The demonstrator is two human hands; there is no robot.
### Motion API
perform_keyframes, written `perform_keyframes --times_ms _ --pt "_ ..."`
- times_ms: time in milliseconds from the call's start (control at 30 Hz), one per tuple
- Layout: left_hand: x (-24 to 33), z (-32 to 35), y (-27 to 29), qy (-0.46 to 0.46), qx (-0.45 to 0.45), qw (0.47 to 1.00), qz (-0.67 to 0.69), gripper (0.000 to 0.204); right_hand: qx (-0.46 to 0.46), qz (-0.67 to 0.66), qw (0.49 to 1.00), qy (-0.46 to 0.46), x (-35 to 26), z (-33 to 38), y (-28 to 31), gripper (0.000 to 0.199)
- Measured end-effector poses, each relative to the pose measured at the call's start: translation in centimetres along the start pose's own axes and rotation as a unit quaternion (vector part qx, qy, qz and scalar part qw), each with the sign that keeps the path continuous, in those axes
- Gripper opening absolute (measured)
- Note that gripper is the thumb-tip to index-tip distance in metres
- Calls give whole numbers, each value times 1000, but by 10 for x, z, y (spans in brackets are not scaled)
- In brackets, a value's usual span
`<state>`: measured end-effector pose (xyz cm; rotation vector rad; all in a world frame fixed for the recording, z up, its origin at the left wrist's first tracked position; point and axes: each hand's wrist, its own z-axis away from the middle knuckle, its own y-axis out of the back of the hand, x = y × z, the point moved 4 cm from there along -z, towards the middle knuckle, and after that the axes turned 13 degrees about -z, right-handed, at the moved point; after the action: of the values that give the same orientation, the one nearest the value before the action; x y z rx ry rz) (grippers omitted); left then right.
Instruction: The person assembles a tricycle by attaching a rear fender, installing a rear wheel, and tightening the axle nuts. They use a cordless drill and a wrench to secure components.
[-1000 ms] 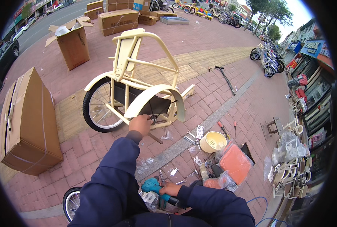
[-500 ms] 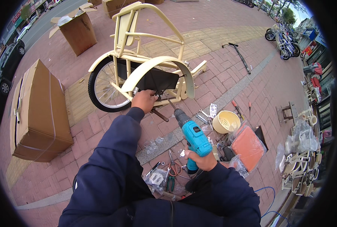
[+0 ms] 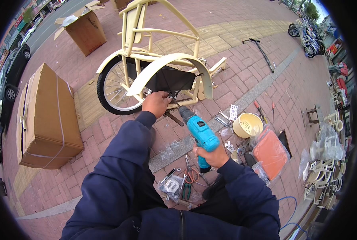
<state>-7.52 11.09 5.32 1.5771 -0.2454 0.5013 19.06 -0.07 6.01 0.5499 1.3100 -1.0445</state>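
Observation:
A cream tricycle frame (image 3: 197,45) with curved fenders stands in front of me. One spoked wheel (image 3: 102,90) with a black tyre shows on its left side. My left hand (image 3: 156,104) is at the lower frame under the near fender (image 3: 156,71), its fingers closed by a small dark metal part; what they pinch is hidden. My right hand (image 3: 214,156) is wrapped round the handle of a teal cordless drill (image 3: 203,134). The drill's bit points up and left at the frame, its tip close to my left fingers. A dark crank-like bar (image 3: 174,119) juts out below that hand.
Cardboard boxes (image 3: 52,120) stand at the left. Scissors (image 3: 191,174), pliers (image 3: 186,192), wrenches (image 3: 222,120) and plastic bags lie near my feet. Beside them are a cream basket (image 3: 248,125) and an orange wrapped pad (image 3: 270,154). A pump (image 3: 262,54) lies farther off.
The drill has moved up and left, bringing its bit tip nearer my left hand and the frame. The left hand stays at the same part; the whole view has shifted slightly.

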Motion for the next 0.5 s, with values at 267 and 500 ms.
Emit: perform_keyframes --times_ms 267,500 --pt "1 0 2 -14 8 1000 -11 29 -22 -78 996 -25 -8 -4 -3 33" --pt "0 -2 2 -5 -9 1000 4 29 -23 -250 963 -101 -14 -9 7 47"
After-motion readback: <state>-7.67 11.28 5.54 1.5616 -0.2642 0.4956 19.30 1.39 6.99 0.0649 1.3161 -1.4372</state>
